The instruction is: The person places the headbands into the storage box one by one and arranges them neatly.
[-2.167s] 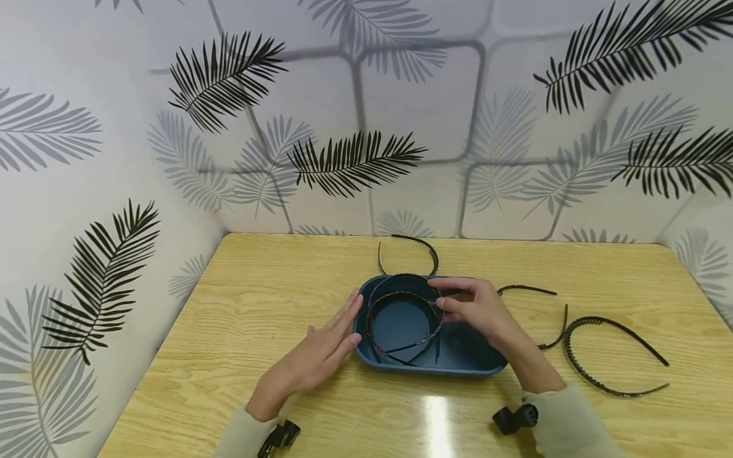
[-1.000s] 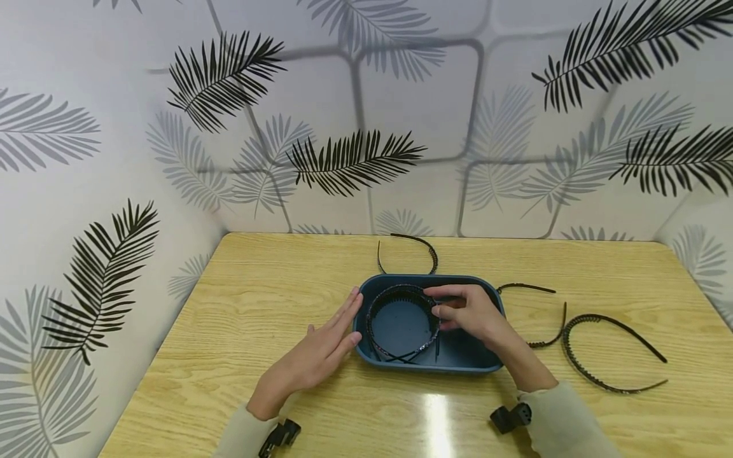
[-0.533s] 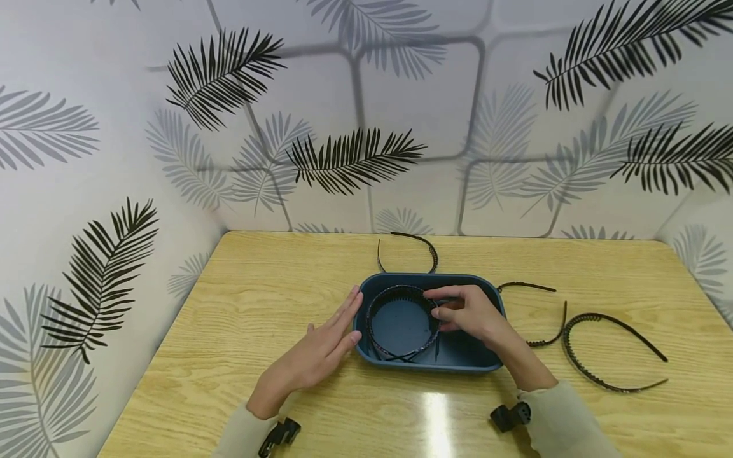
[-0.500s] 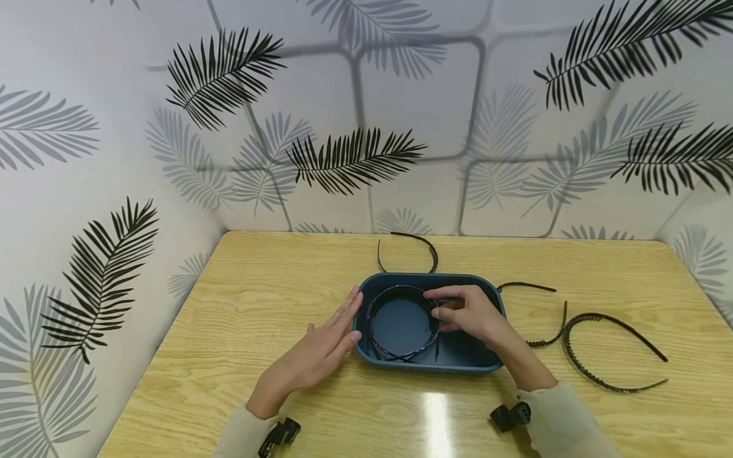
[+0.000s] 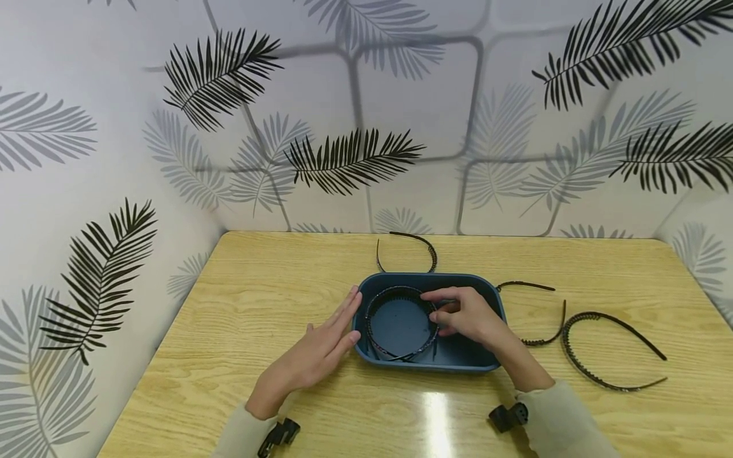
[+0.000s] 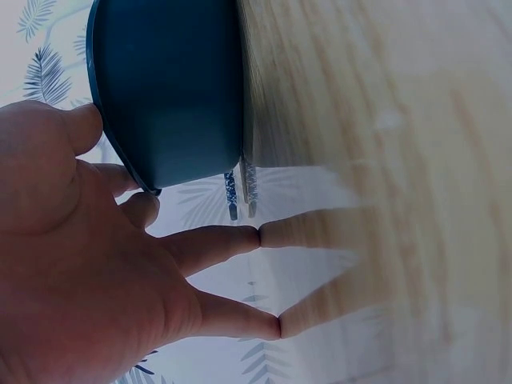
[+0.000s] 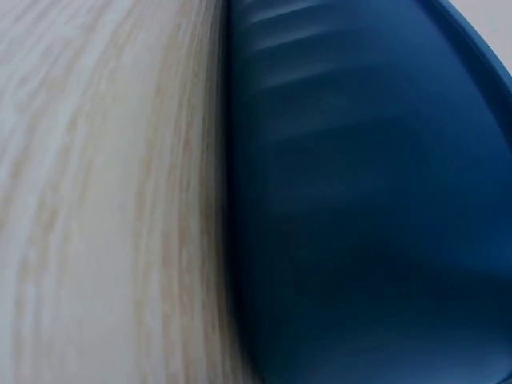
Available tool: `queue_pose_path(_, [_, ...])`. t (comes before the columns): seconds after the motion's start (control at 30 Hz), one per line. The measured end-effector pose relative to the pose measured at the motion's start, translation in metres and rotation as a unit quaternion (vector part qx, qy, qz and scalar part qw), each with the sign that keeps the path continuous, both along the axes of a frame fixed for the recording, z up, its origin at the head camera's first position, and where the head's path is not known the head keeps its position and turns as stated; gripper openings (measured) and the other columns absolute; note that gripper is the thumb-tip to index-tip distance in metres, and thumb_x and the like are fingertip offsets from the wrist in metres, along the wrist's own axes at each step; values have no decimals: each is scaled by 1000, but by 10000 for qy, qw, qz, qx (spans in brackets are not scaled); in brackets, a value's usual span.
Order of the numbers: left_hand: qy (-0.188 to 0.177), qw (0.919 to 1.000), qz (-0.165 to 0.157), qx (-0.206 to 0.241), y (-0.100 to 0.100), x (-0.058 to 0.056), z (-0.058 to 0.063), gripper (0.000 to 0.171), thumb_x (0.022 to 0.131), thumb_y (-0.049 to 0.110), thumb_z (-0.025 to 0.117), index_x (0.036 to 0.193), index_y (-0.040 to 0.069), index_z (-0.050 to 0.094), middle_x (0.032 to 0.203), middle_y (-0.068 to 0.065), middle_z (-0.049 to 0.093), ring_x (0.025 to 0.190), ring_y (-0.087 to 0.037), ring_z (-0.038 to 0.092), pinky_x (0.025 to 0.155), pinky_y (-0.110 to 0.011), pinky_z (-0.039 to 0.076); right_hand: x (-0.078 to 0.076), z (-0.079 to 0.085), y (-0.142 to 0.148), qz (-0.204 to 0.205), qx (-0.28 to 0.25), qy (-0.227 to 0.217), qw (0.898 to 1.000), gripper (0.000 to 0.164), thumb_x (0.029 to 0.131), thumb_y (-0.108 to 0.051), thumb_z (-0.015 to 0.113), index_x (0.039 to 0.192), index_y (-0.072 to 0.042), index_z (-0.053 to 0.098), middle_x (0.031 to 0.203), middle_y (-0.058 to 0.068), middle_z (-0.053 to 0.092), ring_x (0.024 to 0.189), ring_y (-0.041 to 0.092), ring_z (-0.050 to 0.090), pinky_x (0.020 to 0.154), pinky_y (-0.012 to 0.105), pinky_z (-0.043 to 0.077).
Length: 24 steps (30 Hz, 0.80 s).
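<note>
A dark blue oblong basin (image 5: pixel 469 350) stands on the table, with nested dark toothed headbands (image 5: pixel 395 292) at its left end; how many overlap there I cannot tell. My right hand (image 5: pixel 466 313) reaches over the basin and pinches the right side of the top headband between thumb and fingers. My left hand (image 5: pixel 317 350) lies against the basin's left end with fingers stretched out. In the left wrist view, the left thumb touches the basin's rim (image 6: pixel 96 88) and two fingertips touch the tabletop. Only the basin's outer wall (image 7: pixel 360 176) fills the right wrist view, so the right fingers are hidden there.
Behind the basin lies a loose headband (image 5: pixel 433 254). Another headband (image 5: pixel 558 331) sits to the right, partly hidden by the basin and my right arm. Farther right lies a third headband (image 5: pixel 575 362). A patterned wall (image 5: pixel 412 184) rises behind the wooden table (image 5: pixel 258 286).
The headband in my right hand has come down from a raised tilt onto the others in the basin. My right hand has shifted slightly left; the left hand stays against the basin.
</note>
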State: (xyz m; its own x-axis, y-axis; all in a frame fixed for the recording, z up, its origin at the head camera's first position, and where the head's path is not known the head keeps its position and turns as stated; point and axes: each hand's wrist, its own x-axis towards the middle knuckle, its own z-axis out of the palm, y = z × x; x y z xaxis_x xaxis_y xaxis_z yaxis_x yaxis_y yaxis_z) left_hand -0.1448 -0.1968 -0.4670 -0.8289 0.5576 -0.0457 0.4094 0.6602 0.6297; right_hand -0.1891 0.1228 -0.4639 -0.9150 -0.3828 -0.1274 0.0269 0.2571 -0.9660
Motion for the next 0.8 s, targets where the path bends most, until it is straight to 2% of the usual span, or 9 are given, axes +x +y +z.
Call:
queue_pose_path(0.23, [23, 10000, -12, 30, 0, 0, 1, 64, 113, 46, 30, 167, 28, -1, 173, 7, -6, 153, -24, 21, 98, -89, 14, -1, -1, 0, 65, 87, 154, 9998, 39, 93, 8, 68, 132, 9, 65, 120, 29, 65, 89, 30, 71, 71, 40, 62])
queue_pose_path(0.57, [66, 10000, -21, 14, 0, -1, 1, 65, 113, 45, 30, 167, 27, 0, 172, 9, -8, 153, -27, 23, 98, -89, 14, -1, 1, 1, 69, 145, 426, 9990, 36, 95, 6, 66, 132, 9, 64, 127, 30, 63, 100, 36, 71, 71, 38, 62])
queue_pose_path(0.8, [68, 10000, -18, 31, 0, 1, 0, 65, 113, 45, 31, 167, 26, 1, 173, 6, -5, 152, -29, 25, 98, -89, 14, -1, -2, 2, -57, 194, 641, 9977, 34, 95, 5, 66, 129, 9, 66, 130, 29, 63, 97, 35, 72, 70, 37, 61])
